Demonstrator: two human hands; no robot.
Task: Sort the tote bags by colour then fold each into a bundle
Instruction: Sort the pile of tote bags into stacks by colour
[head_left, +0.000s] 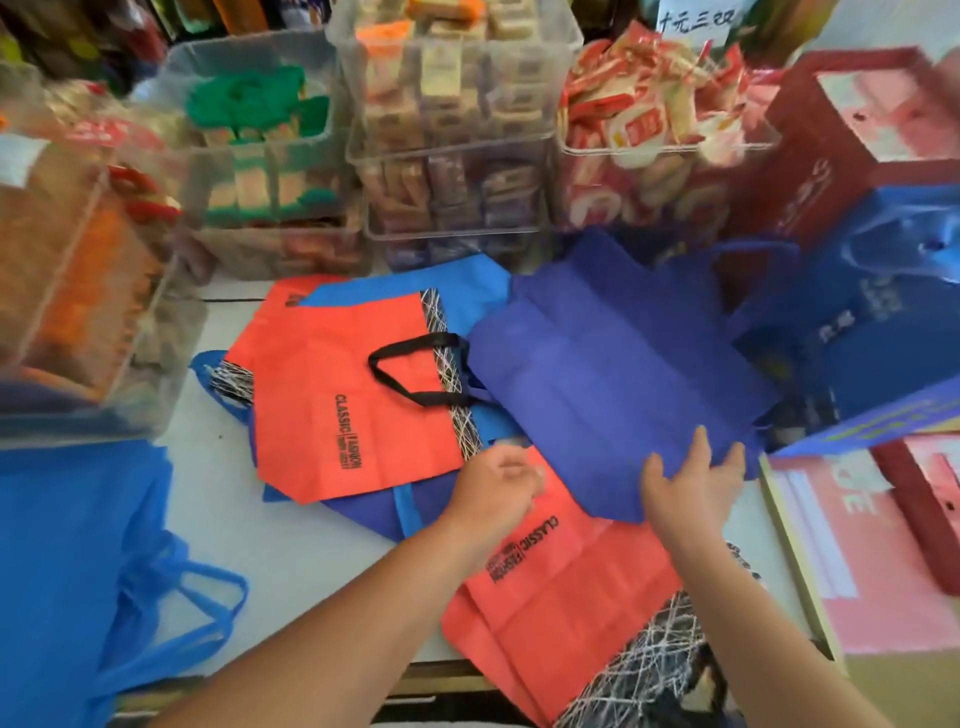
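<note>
R hand (693, 483) lies flat w/ fingers (701, 441) straight and spread wide on the near edge of the indigo tote (623, 364); no pinch visible. That tote lies opened out flat on the right side of the table (291, 525), handles toward the far edge, overlapping the bags beneath.

L hand (493, 483) hovers just beside it on the left, fingers loosely curled, a bit blurred, nothing seen in it. It sits over the top end of the near orange-red tote (561, 597), which lies at the table's near edge & partly hangs over it, "CLASSIC" print facing up.

Second orange-red tote (332, 405) lies flat mid-table, black handle (415, 369) folded across it. Under it, a light-blue tote (467, 291) sticks out toward the far edge, & another indigo bag (363, 506) peeks out on the near side.

Light-blue bags (67, 545) w/ loop handles drape off the near left corner. Clear bins (457, 130) of packaged goods line the far edge; blue box (857, 332) & red box (841, 156) stand at the far right.
</note>
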